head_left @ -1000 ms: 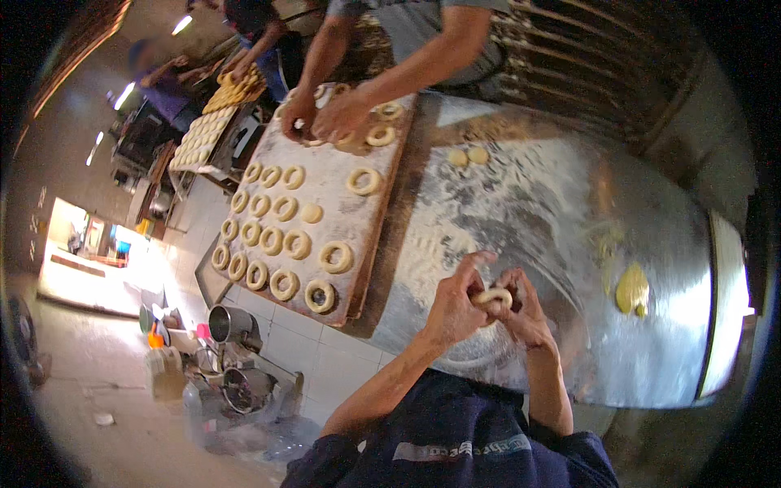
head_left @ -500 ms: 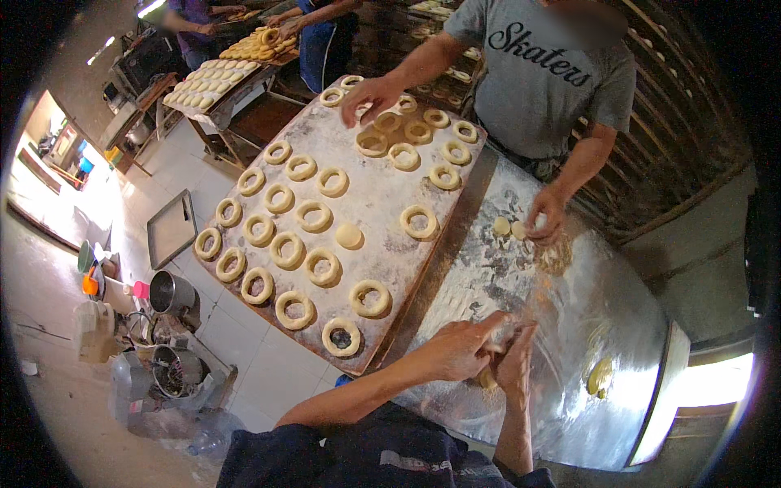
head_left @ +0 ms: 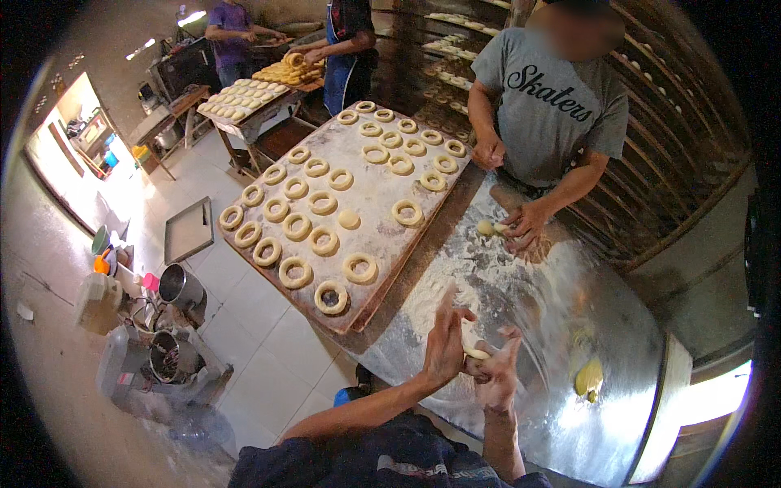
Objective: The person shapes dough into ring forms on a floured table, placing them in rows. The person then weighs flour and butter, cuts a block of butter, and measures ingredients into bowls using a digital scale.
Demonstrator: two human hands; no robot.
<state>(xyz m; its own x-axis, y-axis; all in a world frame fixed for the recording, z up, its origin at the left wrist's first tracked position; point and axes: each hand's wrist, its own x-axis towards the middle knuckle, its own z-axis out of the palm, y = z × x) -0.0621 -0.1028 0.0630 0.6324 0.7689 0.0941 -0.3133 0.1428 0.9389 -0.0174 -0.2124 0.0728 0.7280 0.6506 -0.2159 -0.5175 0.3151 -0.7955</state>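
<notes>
Low in the view, over the floured steel table [head_left: 618, 423], my left hand [head_left: 447, 342] and my right hand [head_left: 496, 374] hold a pale dough ring [head_left: 476, 352] between them, with some fingertips raised. Part of the dough is hidden by my fingers. To the left, a large floured wooden board [head_left: 370, 236] carries several dough rings and a flat dough disc [head_left: 348, 219]. A yellow lump [head_left: 589, 376] lies on the steel to the right of my hands.
A co-worker in grey [head_left: 541, 89] stands across the table, one hand at small dough balls [head_left: 485, 227]. Two people work behind at trays of dough [head_left: 236, 99]. An empty metal tray [head_left: 189, 229], pots [head_left: 179, 286] and containers are on the left floor. Wooden racks [head_left: 675, 146] line the right.
My hands have shifted, fingers spreading upward around the dough. The co-worker's hands have left the board's rings, one moving down to the dough balls. The view has tilted, showing more of the room.
</notes>
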